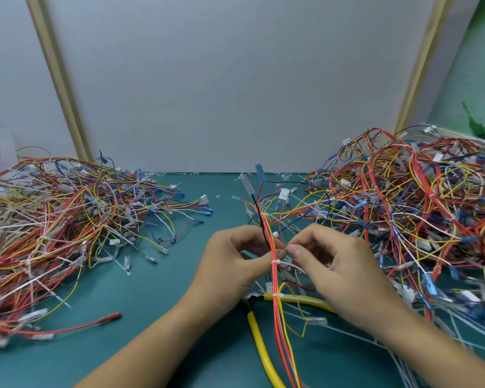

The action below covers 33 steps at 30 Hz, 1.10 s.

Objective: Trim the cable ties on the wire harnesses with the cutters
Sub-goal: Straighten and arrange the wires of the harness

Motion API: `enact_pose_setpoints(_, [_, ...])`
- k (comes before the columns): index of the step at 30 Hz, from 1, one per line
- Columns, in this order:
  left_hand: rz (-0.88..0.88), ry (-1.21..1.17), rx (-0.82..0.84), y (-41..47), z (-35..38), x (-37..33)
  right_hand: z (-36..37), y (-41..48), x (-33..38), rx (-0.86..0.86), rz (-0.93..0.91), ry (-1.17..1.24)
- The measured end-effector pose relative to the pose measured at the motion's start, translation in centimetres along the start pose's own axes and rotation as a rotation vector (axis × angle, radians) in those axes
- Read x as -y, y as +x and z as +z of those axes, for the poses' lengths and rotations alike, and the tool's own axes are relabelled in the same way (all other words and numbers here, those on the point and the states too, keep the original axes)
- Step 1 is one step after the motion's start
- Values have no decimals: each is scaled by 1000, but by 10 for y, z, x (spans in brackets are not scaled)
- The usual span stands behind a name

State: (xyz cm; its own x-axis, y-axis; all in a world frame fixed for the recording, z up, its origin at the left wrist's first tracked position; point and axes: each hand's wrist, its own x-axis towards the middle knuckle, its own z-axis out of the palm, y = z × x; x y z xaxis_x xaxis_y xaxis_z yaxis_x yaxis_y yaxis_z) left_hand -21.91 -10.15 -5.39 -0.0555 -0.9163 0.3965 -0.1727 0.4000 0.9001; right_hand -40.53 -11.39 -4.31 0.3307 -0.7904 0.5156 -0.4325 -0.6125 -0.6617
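Left hand (235, 256) and right hand (331, 264) are close together mid-desk, both clamped on one wire harness (277, 292). Left fingers curl round the red-orange bundle; right thumb and forefinger pinch it just above a white cable tie (275, 261). The tie tail sticks out toward the right hand, untrimmed. Cutters (259, 340), yellow handles, lie on the desk (157, 275) under the hands toward the front edge, unheld. Left pile (53, 219) and right pile (417, 205) of harnesses sit at the side edges. Step looks like finding and presenting the tie. The next move likely needs the right hand freed to grab the cutters, blades flush at the tie head, clear of the wires.
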Motion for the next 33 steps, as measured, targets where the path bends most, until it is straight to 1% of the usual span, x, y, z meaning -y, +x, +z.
enact_pose_setpoints(2, [4,-31,21,0,-1,-1,1,-1,1,-13,1,-6])
enact_pose_setpoints(5, [-39,-88,41,0,-3,-3,1,-2,0,-21,13,-2])
enact_pose_setpoints(11, [-73,-83,21,1,-5,2,1,-2,0,-24,23,6])
enact_pose_setpoints(16, [-170,-83,109,4,-8,3,-1,-2,-4,-13,29,33])
enact_pose_setpoints(18, [-238,-140,40,8,-10,3,-1,-2,-4,-8,26,42])
enact_pose_setpoints(20, [-308,-259,-48,12,-12,0,1,-4,-2,27,17,44])
enact_pose_setpoints(22, [-360,-346,-60,13,-12,-2,4,-5,0,88,0,43])
enact_pose_setpoints(28, [-425,-349,-52,11,-9,0,2,-4,1,191,-94,-7])
enact_pose_setpoints(30, [-444,-377,-41,10,-11,-1,2,-3,1,166,-84,-10])
enact_pose_setpoints(31, [-446,-398,-28,10,-11,-1,1,-1,1,117,-74,-18])
enact_pose_setpoints(33, [-434,-436,-1,9,-11,-4,-3,2,-1,-34,-81,-36])
